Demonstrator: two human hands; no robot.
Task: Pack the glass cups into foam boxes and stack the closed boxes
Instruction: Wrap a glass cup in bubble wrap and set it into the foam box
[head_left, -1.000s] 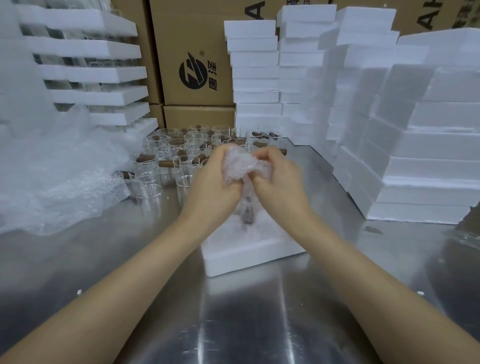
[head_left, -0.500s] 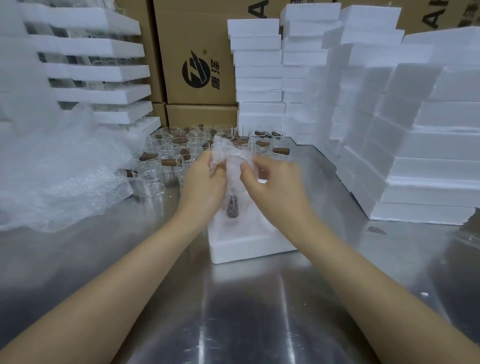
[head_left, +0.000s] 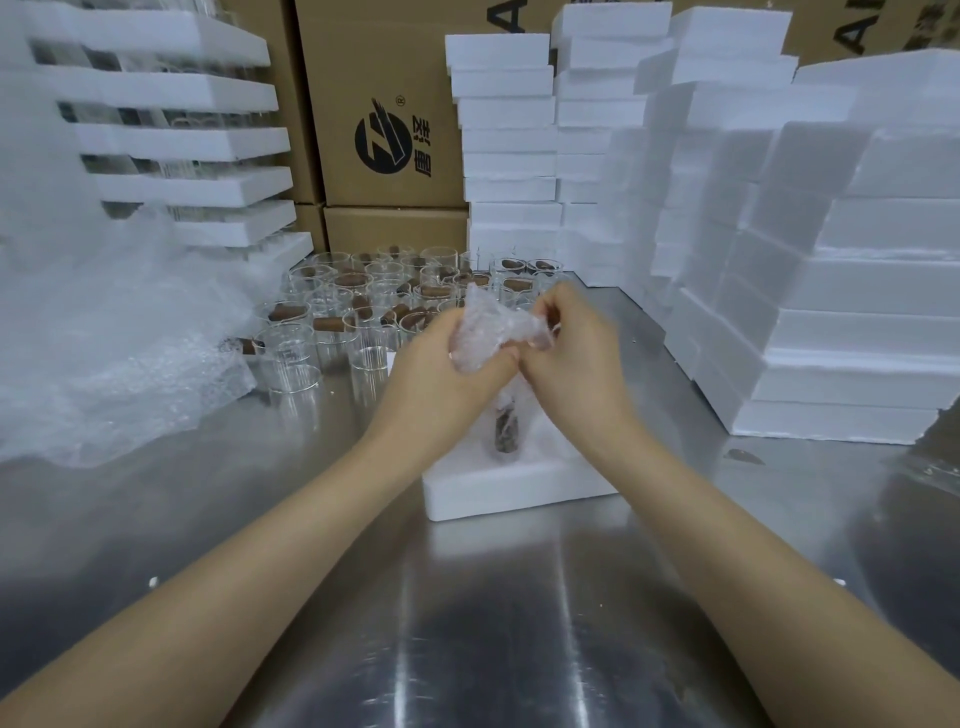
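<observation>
An open white foam box (head_left: 498, 491) lies on the steel table in front of me. Above it, my left hand (head_left: 441, 369) and my right hand (head_left: 576, 358) both grip a crumpled piece of bubble wrap (head_left: 488, 332). Below the wrap, between my wrists, a glass cup (head_left: 506, 426) with a brown wooden handle stands in the box; whether the wrap reaches around it I cannot tell. Several bare glass cups (head_left: 332, 332) with wooden handles stand crowded behind my hands.
A loose heap of bubble wrap (head_left: 104, 343) covers the table's left side. Stacks of white foam boxes (head_left: 831, 291) rise on the right and at the back (head_left: 509, 145). Foam trays (head_left: 182, 140) stand stacked at the left, cardboard cartons (head_left: 384, 104) behind.
My hands parted and spread the wrap half a second ago; now they are close together again, bunching it above the cup in the box.
</observation>
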